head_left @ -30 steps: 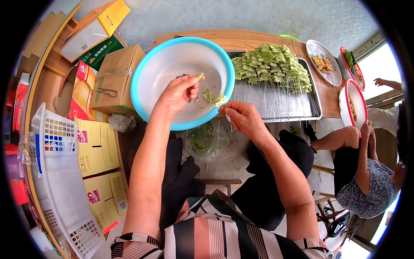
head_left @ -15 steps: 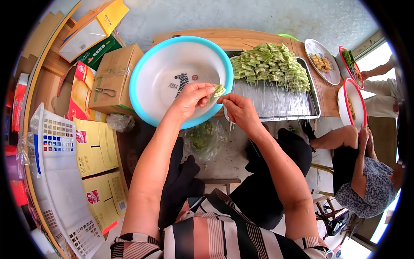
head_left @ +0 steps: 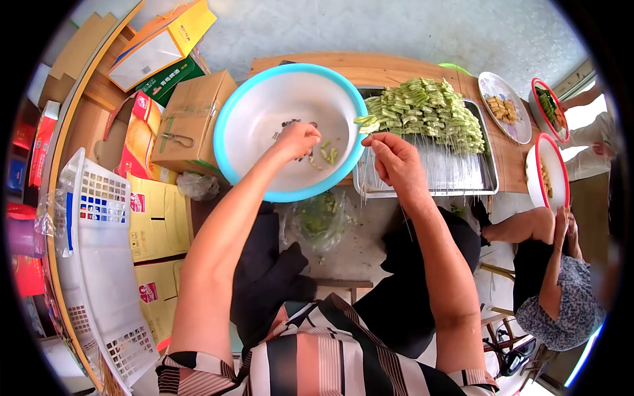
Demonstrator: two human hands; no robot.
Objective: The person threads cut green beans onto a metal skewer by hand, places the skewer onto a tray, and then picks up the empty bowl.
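Note:
My left hand (head_left: 297, 141) is over the big white basin (head_left: 247, 129) with the blue rim, its fingers curled together; whether anything is between them I cannot make out. Several pale green cut pieces, bean-like, (head_left: 328, 154) lie or drop in the basin just right of those fingers. At the basin's right rim, my right hand (head_left: 398, 165) pinches a skewer of green pieces (head_left: 367, 123), whose thin stick barely shows. Beside it a metal tray (head_left: 490, 173) carries a heap of skewered green pieces (head_left: 422, 112), their sticks pointing towards me.
Far right on the wooden table (head_left: 512, 162) are a plate (head_left: 492, 86) of yellowish pieces and red-rimmed bowls (head_left: 564, 178). A seated person (head_left: 558, 290) holds one bowl. Cartons (head_left: 191, 112) and a white plastic basket (head_left: 99, 264) stand left. A plastic bag of greens (head_left: 320, 218) lies below the basin.
Green pieces now show inside the basin. My left hand has moved slightly, without its skewer visible. My right hand has moved right and now has a skewer of green pieces by its fingertips.

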